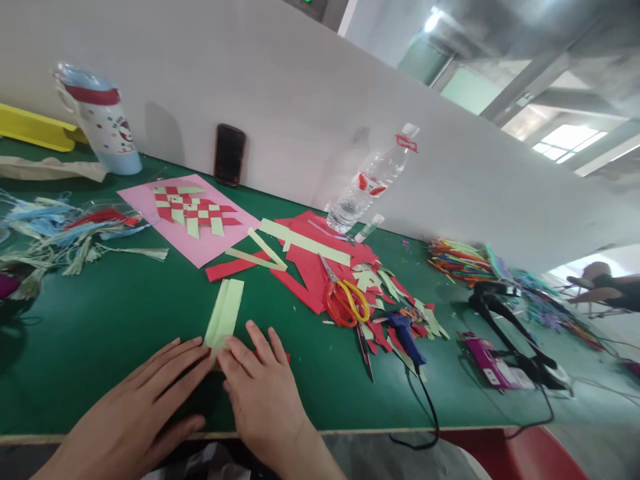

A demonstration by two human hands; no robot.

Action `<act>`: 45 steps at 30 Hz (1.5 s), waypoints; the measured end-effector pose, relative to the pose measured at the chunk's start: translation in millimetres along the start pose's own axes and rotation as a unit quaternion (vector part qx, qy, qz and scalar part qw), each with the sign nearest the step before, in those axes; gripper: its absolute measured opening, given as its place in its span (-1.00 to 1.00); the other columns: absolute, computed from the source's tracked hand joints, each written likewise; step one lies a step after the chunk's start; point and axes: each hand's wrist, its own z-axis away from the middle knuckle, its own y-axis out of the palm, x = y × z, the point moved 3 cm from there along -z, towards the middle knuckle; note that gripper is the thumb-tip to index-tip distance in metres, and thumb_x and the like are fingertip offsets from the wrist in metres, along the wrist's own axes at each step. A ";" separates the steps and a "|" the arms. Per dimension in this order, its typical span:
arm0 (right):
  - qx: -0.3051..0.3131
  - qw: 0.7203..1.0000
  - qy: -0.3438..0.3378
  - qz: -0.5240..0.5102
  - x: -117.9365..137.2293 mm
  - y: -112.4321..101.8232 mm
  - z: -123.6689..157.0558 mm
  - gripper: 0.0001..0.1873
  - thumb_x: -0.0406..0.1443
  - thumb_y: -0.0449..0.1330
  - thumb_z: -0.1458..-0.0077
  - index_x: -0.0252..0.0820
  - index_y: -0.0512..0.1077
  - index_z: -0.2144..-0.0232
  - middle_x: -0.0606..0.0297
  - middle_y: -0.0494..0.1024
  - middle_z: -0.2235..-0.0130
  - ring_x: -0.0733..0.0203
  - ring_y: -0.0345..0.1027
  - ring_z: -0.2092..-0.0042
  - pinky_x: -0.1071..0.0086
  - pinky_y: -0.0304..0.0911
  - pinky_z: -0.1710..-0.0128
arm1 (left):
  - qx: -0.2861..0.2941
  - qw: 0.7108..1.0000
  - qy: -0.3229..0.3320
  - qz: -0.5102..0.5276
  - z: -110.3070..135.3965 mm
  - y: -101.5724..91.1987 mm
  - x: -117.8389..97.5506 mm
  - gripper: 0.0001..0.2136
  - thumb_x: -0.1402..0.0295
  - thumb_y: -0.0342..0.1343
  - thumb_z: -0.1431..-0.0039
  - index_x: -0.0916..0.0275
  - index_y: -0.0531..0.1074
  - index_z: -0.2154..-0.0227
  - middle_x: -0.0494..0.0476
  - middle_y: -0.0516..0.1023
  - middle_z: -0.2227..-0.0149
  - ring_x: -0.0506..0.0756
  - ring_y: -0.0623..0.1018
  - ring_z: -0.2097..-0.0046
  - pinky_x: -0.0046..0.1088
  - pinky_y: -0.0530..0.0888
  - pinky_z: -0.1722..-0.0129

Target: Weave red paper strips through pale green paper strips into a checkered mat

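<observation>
Your left hand (147,393) and right hand (266,388) press the creased pale-green paper strip (226,310), lower left of centre (grip pinched or flat? can't tell); it's still unwoven, while the checkered red-and-green paper weave (192,211) lies formed, upper left.

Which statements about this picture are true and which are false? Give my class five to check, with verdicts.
1. The left hand and right hand are both at the near end of the pale green paper. True.
2. The phone lies flat on the table. False: the phone leans upright against the wall.
3. The scissors have one yellow handle and one orange-red handle. True.
4. The woven paper pieces lie on a blue sheet. False: the sheet is pink.
5. The right hand holds the glue gun. False: the glue gun lies apart, among paper scraps.
</observation>
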 end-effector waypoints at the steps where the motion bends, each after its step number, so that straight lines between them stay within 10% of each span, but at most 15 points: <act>1: 0.018 1.000 0.005 -0.002 -1.3 1.1 -0.5 -0.60 -0.21 0.11 -0.48 -0.04 0.42 -0.29 0.31 0.51 -0.32 -0.11 0.17 -0.44 -0.13 0.10 -0.46 | -0.002 1.000 -0.011 0.005 0.2 0.6 -0.1 -0.40 -0.06 0.11 -0.40 0.11 0.34 -0.38 0.10 0.59 -0.26 0.19 0.57 -0.24 -0.36 0.49 -0.21; 12: 0.093 0.995 0.019 -0.018 -8.3 -6.4 1.1 -0.60 -0.25 0.11 -0.47 0.02 0.41 -0.29 0.31 0.48 -0.35 -0.17 0.20 -0.42 -0.27 0.06 -0.45 | -0.008 1.000 -0.016 0.008 -3.9 -2.2 -2.5 -0.47 -0.05 0.11 -0.40 0.15 0.46 -0.26 0.11 0.60 -0.25 0.22 0.62 -0.21 -0.26 0.60 -0.10; 45: -0.055 0.998 -0.016 -0.027 -4.0 6.5 -19.6 -0.80 -0.31 0.20 -0.40 0.00 0.58 0.02 0.27 0.68 -0.05 0.09 0.46 -0.20 0.08 0.23 -0.37 | -0.017 0.999 -0.026 0.012 -1.4 0.4 -2.8 -0.54 0.02 0.16 -0.38 0.21 0.52 -0.18 0.19 0.56 -0.28 0.25 0.55 -0.28 -0.26 0.59 -0.16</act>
